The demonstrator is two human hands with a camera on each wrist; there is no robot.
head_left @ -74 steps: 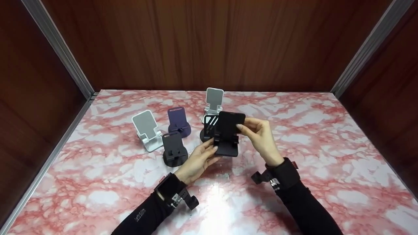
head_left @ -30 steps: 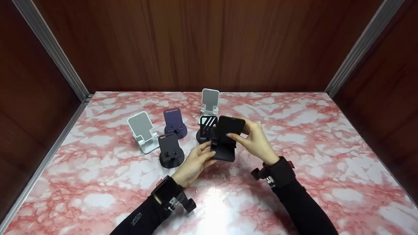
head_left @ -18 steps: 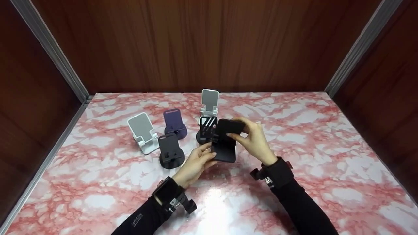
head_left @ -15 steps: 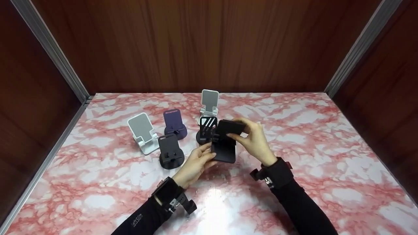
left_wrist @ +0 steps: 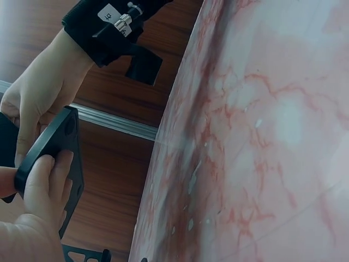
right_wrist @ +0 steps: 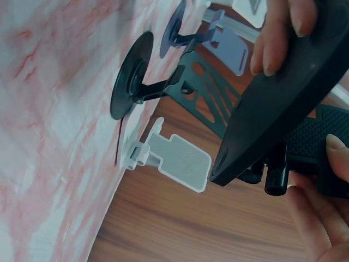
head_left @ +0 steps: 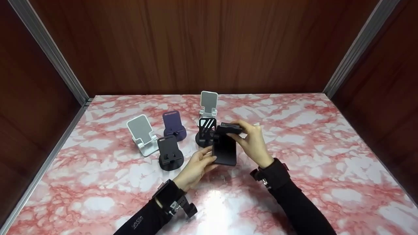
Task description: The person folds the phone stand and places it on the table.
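Note:
A black folding phone stand [head_left: 225,151] is held up off the table between both hands in the head view. My left hand [head_left: 196,166] grips the left edge of its base, thumb on the upper face and fingers beneath. With thumb and fingers my right hand [head_left: 253,140] pinches the stand's upper plate, which is tipped over and seen nearly edge-on. In the right wrist view the underside of the base [right_wrist: 289,103] fills much of the right, with the hinge posts [right_wrist: 276,172] and ribbed upper plate beyond. The left wrist view shows the base [left_wrist: 46,139] from its edge.
Several other phone stands stand on the red-and-white marbled table [head_left: 310,147]: a white one [head_left: 141,129], a purple one [head_left: 173,120], a dark grey one [head_left: 168,148], a slotted black one [head_left: 203,127] close behind the held stand, and another white one [head_left: 209,101]. Brown walls enclose the table.
The held stand's upper plate has swung from facing the camera to nearly edge-on, turned by my right hand. My left hand keeps its grip on the base. The other stands stay in place.

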